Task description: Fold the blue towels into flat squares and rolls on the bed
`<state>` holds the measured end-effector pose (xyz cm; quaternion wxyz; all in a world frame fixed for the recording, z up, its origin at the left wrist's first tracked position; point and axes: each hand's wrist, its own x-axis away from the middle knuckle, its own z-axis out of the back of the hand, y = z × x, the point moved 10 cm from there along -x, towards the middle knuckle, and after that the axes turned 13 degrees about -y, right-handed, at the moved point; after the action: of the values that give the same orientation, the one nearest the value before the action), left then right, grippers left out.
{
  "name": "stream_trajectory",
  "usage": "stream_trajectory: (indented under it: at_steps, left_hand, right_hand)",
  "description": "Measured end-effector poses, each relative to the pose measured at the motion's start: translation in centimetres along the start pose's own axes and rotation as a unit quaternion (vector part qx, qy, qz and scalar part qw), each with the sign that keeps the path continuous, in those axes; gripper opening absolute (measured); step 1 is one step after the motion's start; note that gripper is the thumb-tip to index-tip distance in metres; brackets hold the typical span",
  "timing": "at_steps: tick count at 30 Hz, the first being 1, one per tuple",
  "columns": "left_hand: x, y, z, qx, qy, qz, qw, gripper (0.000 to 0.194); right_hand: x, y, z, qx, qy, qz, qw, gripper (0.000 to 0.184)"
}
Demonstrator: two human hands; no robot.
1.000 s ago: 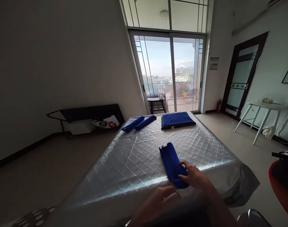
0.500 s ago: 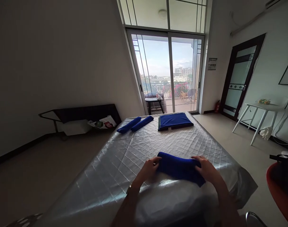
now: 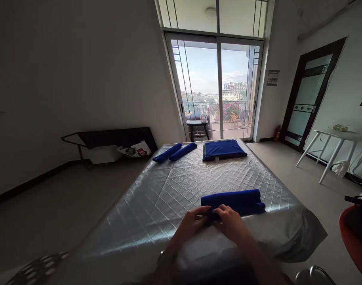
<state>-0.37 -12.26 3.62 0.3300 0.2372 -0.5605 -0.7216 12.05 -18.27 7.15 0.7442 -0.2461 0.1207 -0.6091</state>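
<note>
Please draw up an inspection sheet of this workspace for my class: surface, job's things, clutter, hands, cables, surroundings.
Surface: silver quilted cover, creased in places.
Job's things: near blue cloth, rolled or folded; two blue rolls at far left; folded blue cloth at far right.
Clutter: printed bag off to the left; small packet on the white table.
Hands: left hand and right hand touch the near cloth's left part; grip unclear.
Cables: pale cable by the white table.
Surroundings: sliding glass door ahead; dark-framed door at right.
</note>
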Motion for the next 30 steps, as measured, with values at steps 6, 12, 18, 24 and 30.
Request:
stream_trajectory:
  at_steps: [6,12,18,24,30]
  left_hand:
    - [-0.8,-0.9,-0.3,-0.001,0.001,0.017,1.000,0.050]
    - [-0.5,0.0,2.0,-0.008,0.099,-0.015,0.995,0.034]
    - [1.0,2.2,3.2,0.051,0.167,-0.060,0.983,0.034]
    - [2.6,3.9,5.0,0.103,0.218,-0.078,0.967,0.038]
    - [6.8,4.2,11.6,0.097,0.369,-0.119,0.917,0.038]
  right_hand:
    - [-1.1,0.6,-0.6,0.025,0.044,-0.018,0.999,0.015]
    - [-0.4,0.5,0.8,-0.014,0.056,0.018,0.998,0.011]
    - [1.1,0.0,3.3,-0.060,0.044,0.077,0.994,0.015]
    - [3.5,-0.5,6.7,-0.108,0.073,0.109,0.985,0.033]
    - [6.9,0.2,11.5,-0.132,0.190,0.159,0.960,0.022]
